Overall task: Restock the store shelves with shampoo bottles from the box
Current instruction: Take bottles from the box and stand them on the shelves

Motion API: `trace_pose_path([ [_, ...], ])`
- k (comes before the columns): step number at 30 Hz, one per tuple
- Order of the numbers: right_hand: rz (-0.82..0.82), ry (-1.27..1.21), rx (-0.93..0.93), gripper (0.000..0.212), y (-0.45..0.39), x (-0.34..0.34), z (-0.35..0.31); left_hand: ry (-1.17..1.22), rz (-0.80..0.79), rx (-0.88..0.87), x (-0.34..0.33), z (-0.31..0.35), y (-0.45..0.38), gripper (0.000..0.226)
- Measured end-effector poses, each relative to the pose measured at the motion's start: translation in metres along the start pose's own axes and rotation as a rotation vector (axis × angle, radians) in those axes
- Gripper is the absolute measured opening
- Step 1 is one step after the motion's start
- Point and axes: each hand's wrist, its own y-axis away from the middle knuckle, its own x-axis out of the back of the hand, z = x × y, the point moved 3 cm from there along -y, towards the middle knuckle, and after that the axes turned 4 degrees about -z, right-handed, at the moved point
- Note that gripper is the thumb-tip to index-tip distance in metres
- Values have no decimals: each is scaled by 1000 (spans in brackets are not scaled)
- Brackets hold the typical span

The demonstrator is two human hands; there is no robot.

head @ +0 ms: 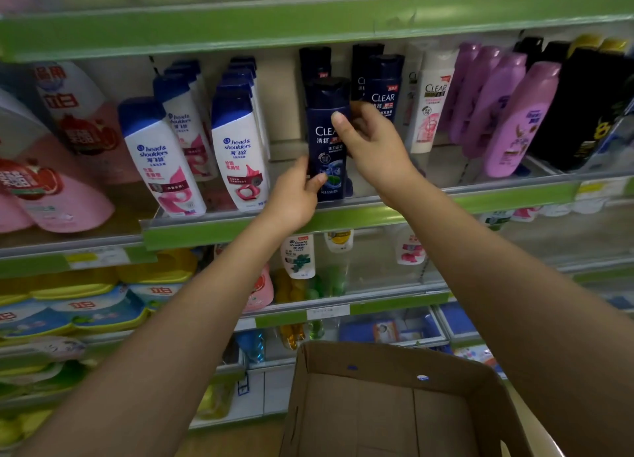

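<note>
A dark blue Clear shampoo bottle (327, 140) stands upright at the front of the middle shelf (343, 218). My left hand (295, 195) grips its lower left side. My right hand (370, 144) holds its upper right side, thumb across the label. More dark blue Clear bottles (384, 85) stand behind and to the right. The open cardboard box (394, 401) sits below at the bottom middle; the part of its inside that shows holds no bottles.
White Head & Shoulders bottles (240, 147) stand left of the held bottle, pink refill pouches (51, 182) further left. A white Clear bottle (432, 106), purple bottles (514, 120) and black bottles (583, 113) fill the right. Lower shelves hold pouches and small bottles.
</note>
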Motion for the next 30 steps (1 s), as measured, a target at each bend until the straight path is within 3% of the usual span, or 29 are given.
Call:
trace_pose_path([
  [5,8,-47,-56,37,9,4,3,13,139,-74,-7,-9,17,41],
  [7,54,-17,-93,45,13,13,6,37,241,-46,-10,-11,28,44],
  [11,139,9,-157,42,26,33,10,33,371,1,-23,0,60,40],
  [19,270,59,-171,10,41,73,3,172,149,-101,-60,34,74,35],
  [23,288,75,-192,18,33,89,4,189,72,-120,-71,48,54,40],
  [27,257,86,-187,32,14,102,13,149,98,-98,-84,57,26,44],
  [30,207,74,-187,28,-7,107,21,128,148,-38,-91,60,-3,50],
])
